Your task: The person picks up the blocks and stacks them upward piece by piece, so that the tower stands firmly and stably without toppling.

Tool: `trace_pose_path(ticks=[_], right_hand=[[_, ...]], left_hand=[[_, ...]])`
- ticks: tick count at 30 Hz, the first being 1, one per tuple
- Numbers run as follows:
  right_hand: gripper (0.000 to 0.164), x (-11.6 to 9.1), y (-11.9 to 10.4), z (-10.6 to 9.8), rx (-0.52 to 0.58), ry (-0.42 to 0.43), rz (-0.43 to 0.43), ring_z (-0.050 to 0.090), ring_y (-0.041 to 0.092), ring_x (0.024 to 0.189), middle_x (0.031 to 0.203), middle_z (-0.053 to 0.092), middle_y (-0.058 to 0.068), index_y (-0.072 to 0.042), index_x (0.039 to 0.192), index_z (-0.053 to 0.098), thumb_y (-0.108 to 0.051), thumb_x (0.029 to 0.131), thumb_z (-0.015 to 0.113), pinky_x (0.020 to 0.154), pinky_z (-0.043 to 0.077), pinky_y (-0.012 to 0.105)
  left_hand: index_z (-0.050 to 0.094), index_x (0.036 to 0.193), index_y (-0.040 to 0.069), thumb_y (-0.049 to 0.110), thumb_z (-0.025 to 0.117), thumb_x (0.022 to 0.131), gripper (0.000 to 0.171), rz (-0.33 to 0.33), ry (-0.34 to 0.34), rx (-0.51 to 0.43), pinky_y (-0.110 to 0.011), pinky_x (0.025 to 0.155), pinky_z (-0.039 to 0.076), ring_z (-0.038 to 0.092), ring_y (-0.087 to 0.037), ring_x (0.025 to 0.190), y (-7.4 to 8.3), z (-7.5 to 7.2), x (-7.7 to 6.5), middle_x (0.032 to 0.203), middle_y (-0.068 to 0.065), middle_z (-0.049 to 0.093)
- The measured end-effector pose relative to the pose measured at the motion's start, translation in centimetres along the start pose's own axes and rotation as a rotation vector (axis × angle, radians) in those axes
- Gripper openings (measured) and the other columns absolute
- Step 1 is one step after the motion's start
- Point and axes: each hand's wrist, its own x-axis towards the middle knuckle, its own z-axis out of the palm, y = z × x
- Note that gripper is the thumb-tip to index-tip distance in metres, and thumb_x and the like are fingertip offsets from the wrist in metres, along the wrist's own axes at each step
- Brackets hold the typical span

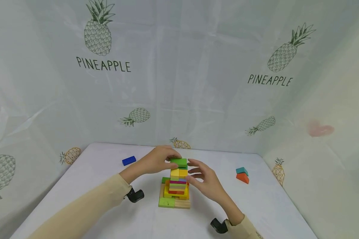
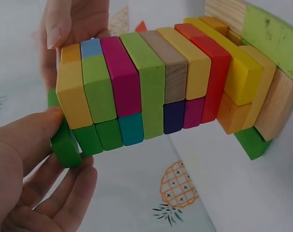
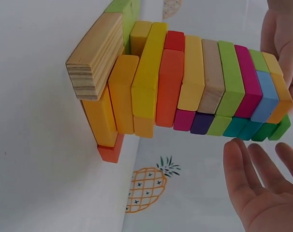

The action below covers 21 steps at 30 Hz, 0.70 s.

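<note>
A tower of colourful wooden blocks (image 1: 177, 187) stands in the middle of the table, broad at its base and narrow above. At its top, my left hand (image 1: 160, 160) pinches a green block (image 2: 65, 147) between thumb and fingers, right against the upper blocks. On the other side my right hand (image 1: 207, 182) is held beside the upper tower, its fingers loosely spread and holding nothing. In the right wrist view, the fingertips (image 3: 232, 147) come close to the teal and green blocks. Yellow, magenta, red and natural wood blocks (image 2: 175, 79) make up the stack.
A blue block (image 1: 129, 160) lies at the back left of the white table (image 1: 149, 222). To the right lie a teal block (image 1: 242, 171) and an orange block (image 1: 243, 178) close together. A pale curtain with pineapple prints (image 1: 197, 83) hangs behind the table.
</note>
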Motion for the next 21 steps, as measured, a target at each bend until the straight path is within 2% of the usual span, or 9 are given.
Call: trace_pose_path(ticks=[4,9,11,17,21], right_hand=[[0.063,-0.05,-0.05,0.05,0.004,0.006,-0.017,0.071,0.032,0.118,0.146,0.062,0.008,-0.019,0.155,0.052,-0.028,0.098,0.079,0.098,0.060,0.048],[0.059,-0.03,0.04,0.20,0.005,0.008,-0.059,0.071,0.026,0.117,0.149,0.061,0.006,-0.018,0.152,0.055,-0.024,0.099,0.078,0.096,0.061,0.052],[0.057,-0.01,0.08,0.25,0.006,0.006,-0.069,0.071,0.025,0.117,0.148,0.061,0.006,-0.018,0.152,0.055,-0.023,0.099,0.078,0.096,0.061,0.050],[0.055,-0.04,0.12,0.38,0.000,0.010,-0.072,0.071,0.023,0.115,0.145,0.062,0.004,-0.019,0.150,0.057,-0.022,0.099,0.078,0.095,0.062,0.041],[0.056,-0.11,0.10,0.45,0.002,0.016,-0.069,0.071,0.024,0.115,0.145,0.062,0.004,-0.020,0.150,0.057,-0.023,0.099,0.079,0.095,0.062,0.040]], left_hand=[[0.077,0.125,0.018,0.023,0.079,0.098,0.027,0.004,-0.009,0.012,-0.027,0.091,0.060,0.065,-0.006,0.098,0.33,0.12,0.04,0.111,0.009,0.070],[0.078,0.125,0.017,0.023,0.079,0.099,0.027,0.005,-0.017,0.007,-0.035,0.092,0.062,0.065,-0.008,0.099,0.52,0.34,0.06,0.111,0.007,0.070],[0.078,0.125,0.017,0.023,0.079,0.099,0.027,0.004,-0.017,0.007,-0.036,0.092,0.063,0.065,-0.007,0.098,0.51,0.39,0.07,0.110,0.008,0.070],[0.078,0.124,0.019,0.026,0.079,0.099,0.026,-0.005,-0.010,0.029,-0.026,0.088,0.059,0.064,-0.005,0.096,0.50,0.55,0.09,0.109,0.011,0.069],[0.077,0.126,0.021,0.029,0.079,0.099,0.029,-0.023,-0.012,0.040,-0.024,0.088,0.058,0.065,-0.006,0.098,0.46,0.57,0.03,0.110,0.012,0.069]])
